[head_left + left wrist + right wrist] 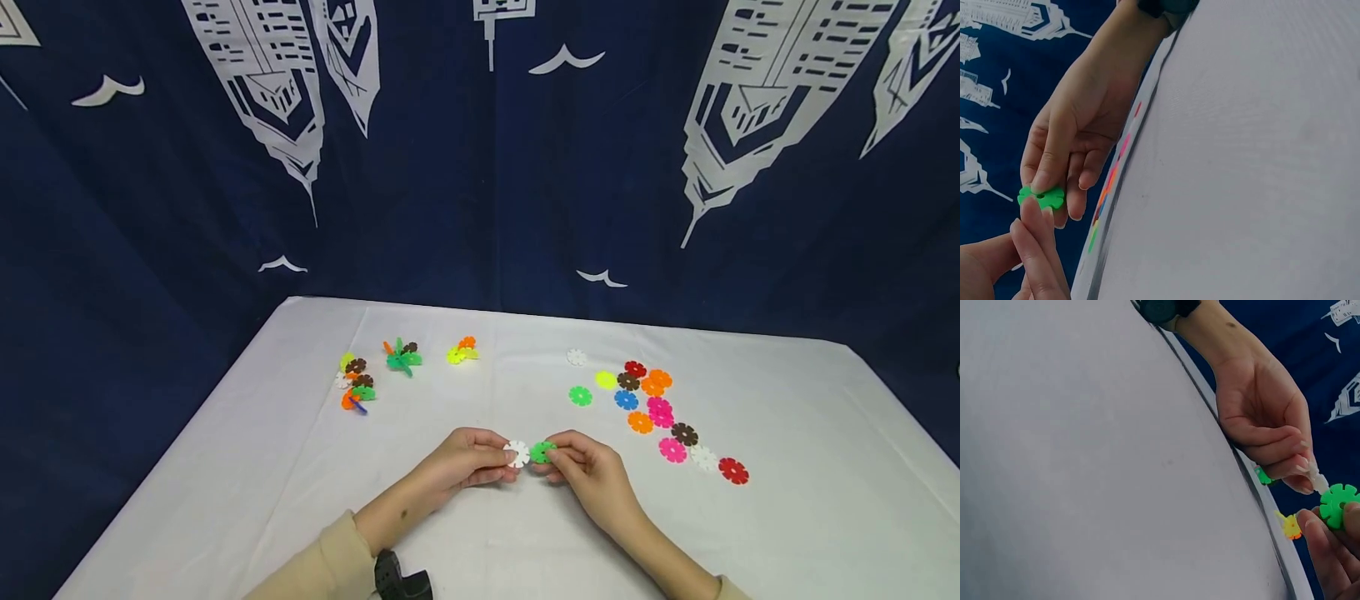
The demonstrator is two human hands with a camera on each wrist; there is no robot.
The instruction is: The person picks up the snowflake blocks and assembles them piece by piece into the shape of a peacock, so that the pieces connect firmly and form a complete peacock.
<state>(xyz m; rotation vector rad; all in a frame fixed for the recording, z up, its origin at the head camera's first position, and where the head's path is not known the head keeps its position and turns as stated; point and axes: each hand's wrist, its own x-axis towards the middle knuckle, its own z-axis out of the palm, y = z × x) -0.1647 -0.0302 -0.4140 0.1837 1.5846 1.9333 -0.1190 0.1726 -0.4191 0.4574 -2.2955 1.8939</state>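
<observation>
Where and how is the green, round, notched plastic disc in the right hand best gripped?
Likely by its right rim, pinched across both faces from the right: the green disc is thin and flat, and its left rim faces the white, round, notched plastic disc in the left hand.

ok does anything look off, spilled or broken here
The blue curtain looks hung upside down: its printed buildings point spires down. Nothing looks spilled on the table, and the held white disc and green disc show no obvious damage.

Head view bright (wrist views dimmer, greyer).
</observation>
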